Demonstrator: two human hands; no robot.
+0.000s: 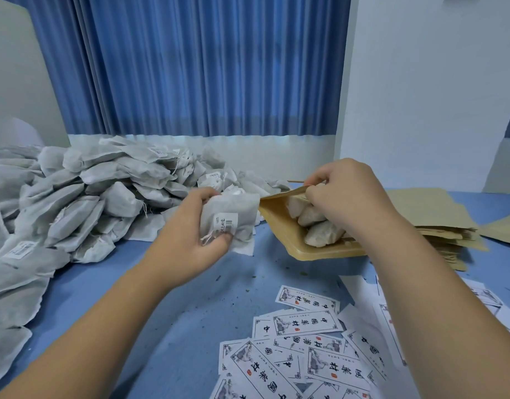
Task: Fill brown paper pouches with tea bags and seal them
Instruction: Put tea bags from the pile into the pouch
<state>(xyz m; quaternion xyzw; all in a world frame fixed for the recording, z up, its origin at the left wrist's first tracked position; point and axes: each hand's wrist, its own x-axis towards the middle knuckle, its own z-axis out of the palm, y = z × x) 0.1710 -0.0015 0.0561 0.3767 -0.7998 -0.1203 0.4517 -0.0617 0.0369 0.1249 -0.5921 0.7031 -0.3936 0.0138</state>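
The left hand [190, 234] is gripping a tea bag [229, 220] beside the pouch [279, 226]; the right hand [343, 197] is pinching its mouth open. Letting go might be spilling the bags inside

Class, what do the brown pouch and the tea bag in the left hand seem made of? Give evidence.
Brown pouch: probably matte kraft paper, stiff with a creased mouth. Tea bag: apparently thin white filter paper or nonwoven, crinkled, contents shading faintly through.
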